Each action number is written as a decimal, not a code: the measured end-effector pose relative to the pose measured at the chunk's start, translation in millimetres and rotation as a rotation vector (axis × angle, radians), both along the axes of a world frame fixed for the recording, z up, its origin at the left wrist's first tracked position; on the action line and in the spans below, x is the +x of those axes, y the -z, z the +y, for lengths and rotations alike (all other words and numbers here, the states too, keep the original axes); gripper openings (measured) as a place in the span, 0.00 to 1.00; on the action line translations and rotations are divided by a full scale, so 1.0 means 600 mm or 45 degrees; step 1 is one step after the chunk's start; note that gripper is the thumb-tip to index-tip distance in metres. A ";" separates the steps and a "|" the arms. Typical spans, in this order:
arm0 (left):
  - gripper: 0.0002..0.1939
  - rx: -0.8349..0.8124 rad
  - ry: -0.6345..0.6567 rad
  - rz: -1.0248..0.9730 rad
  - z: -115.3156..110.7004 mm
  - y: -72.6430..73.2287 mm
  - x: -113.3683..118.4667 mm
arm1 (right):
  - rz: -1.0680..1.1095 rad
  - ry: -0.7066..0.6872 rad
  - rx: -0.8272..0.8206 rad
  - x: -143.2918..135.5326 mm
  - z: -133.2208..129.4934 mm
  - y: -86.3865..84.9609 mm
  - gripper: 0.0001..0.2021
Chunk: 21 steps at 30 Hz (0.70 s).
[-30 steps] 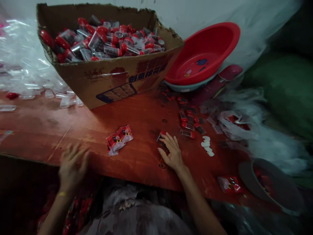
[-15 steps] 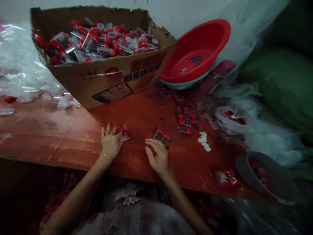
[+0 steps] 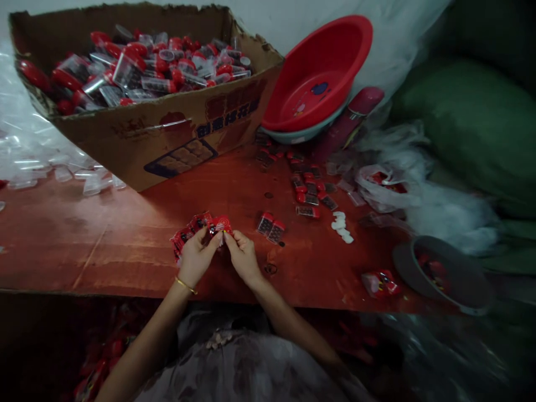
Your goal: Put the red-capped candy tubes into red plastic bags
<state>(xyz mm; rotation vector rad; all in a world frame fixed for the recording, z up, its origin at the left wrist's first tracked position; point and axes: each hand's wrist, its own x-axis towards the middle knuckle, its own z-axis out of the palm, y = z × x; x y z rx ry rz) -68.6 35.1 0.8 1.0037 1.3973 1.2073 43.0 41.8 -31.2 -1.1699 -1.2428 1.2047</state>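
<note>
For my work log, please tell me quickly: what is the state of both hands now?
Left hand: closed, pinching a small red printed plastic packet.
Right hand: closed, pinching the same packet, its fingertips close to the left hand's.

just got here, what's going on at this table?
A person is pinching a small red packet between the fingertips of the left hand and right hand, just above the table. More red packets lie beside the left hand. Two red-capped containers with dark contents lie side by side to the right of the right hand. Behind, a cardboard box is heaped with clear, red-ended tubes.
</note>
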 end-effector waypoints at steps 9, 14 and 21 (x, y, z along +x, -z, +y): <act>0.20 -0.253 -0.003 -0.495 -0.014 0.004 0.038 | -0.397 0.048 0.162 0.043 -0.017 -0.007 0.16; 0.20 -0.349 -0.081 -0.607 -0.010 -0.008 0.050 | -0.604 -0.015 0.279 0.085 -0.025 -0.021 0.14; 0.22 -0.460 -0.165 -0.681 -0.001 -0.011 0.054 | -1.460 0.558 -0.191 0.182 0.000 -0.015 0.22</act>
